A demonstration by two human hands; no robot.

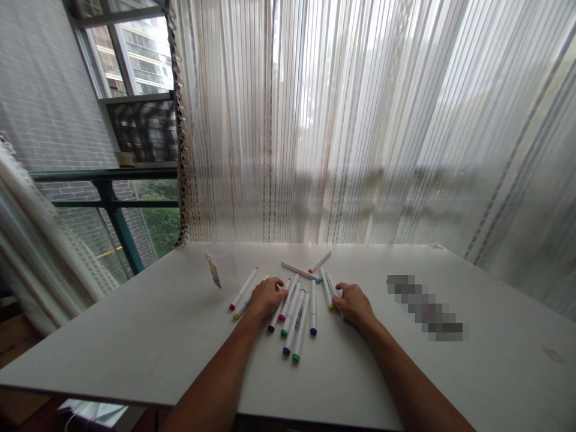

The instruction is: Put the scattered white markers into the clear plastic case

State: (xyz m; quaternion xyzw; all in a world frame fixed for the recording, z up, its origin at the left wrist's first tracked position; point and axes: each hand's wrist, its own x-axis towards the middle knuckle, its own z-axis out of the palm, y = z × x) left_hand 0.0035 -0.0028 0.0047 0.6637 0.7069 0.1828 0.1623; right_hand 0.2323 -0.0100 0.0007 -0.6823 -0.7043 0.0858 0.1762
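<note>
Head view: left hand (269, 296), right hand (354, 305) partly hide marker pens (300, 327); cannot tell if grips closed; pixelated patch (425, 308) at right.

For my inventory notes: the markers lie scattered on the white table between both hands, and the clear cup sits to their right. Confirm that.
Wrong on one point: the head view shows the clear cup to the left of the markers, not the right. The rest stands: they lie scattered on the white table between the left hand and right hand.
</note>
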